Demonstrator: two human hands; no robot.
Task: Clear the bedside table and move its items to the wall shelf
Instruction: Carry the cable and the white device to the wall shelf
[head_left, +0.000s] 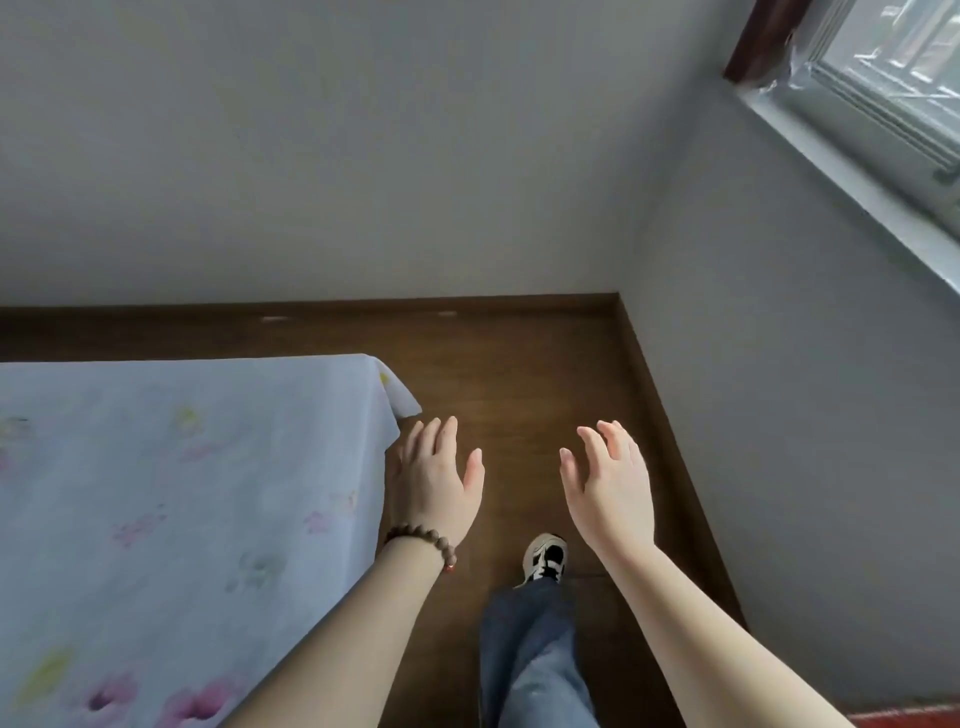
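Your left hand (436, 483) and right hand (610, 488) hang empty, fingers spread, over the floor (519, 374). The bed (182, 493) lies beside your left hand; no counter or shelf shows.

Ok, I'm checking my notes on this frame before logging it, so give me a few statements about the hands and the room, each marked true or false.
1. Both hands are empty. True: the left hand and right hand are open, holding nothing.
2. The bracelet is on the right wrist. False: it is on the left wrist.
3. The bed lies to the person's left. True.
4. The window is at upper left. False: it is at upper right.
5. A shoe shows on the floor. True.
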